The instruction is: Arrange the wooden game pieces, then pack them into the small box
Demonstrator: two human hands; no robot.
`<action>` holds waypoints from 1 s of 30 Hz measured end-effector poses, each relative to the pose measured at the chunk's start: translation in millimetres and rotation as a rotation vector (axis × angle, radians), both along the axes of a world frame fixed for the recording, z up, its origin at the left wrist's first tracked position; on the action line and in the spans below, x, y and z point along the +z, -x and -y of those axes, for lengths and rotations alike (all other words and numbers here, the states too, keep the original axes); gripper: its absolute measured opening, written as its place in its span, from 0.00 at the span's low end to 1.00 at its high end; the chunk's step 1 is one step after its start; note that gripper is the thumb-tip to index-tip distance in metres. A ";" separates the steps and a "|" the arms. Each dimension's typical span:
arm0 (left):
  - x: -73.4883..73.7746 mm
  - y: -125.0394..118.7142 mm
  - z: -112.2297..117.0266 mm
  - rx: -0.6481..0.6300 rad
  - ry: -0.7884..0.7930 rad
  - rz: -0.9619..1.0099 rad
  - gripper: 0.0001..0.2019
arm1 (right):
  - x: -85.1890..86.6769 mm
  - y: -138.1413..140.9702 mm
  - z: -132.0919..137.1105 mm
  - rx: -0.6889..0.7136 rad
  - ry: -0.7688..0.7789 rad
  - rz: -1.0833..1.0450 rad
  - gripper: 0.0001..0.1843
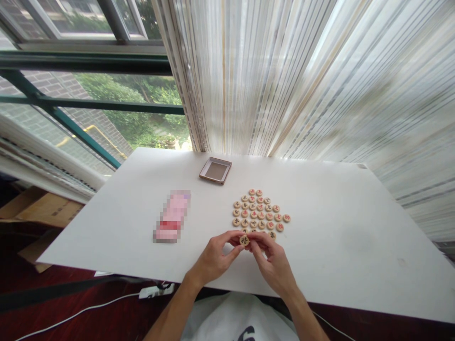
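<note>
Near the front edge of the white table, my left hand pinches a round wooden Chinese chess piece with a black character facing up. My right hand closes on the same piece from the right, fingertips against its edge. Just beyond my fingers, several more Chinese chess pieces lie in close rows, some marked in red and some in black. The nearest row is partly hidden behind my hands. One black-marked piece shows beside my right knuckles.
A shallow square box stands open at the back of the table. A blurred pink packet-like item lies to the left. Striped curtains hang along the back edge. A white power strip is below the front edge.
</note>
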State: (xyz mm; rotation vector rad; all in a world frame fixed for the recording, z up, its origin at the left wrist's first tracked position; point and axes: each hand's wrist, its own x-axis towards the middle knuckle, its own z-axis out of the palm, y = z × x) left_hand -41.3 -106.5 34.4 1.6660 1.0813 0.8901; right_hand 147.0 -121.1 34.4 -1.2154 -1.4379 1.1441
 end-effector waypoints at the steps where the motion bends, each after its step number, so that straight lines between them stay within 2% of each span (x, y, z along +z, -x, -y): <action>1: -1.0 0.1 -0.3 0.004 0.006 0.003 0.16 | 0.3 0.0 0.8 0.008 -0.003 0.000 0.11; 8: -1.8 -0.5 0.7 0.031 0.031 0.022 0.17 | 1.1 0.3 2.4 0.032 -0.020 0.022 0.12; 12: 1.6 -0.7 1.5 -0.001 0.097 0.088 0.18 | -1.1 0.1 1.8 0.030 -0.024 0.003 0.12; 19: 3.7 -4.6 -0.5 0.013 0.133 0.126 0.16 | -3.5 0.1 3.9 0.041 -0.026 -0.005 0.13; 24: 1.3 -10.4 -2.3 0.057 0.141 0.128 0.14 | -4.0 2.9 3.7 0.017 -0.036 0.016 0.13; 30: -1.2 -15.4 -5.1 0.138 0.117 0.082 0.13 | -6.2 5.0 4.3 -0.028 -0.154 0.111 0.13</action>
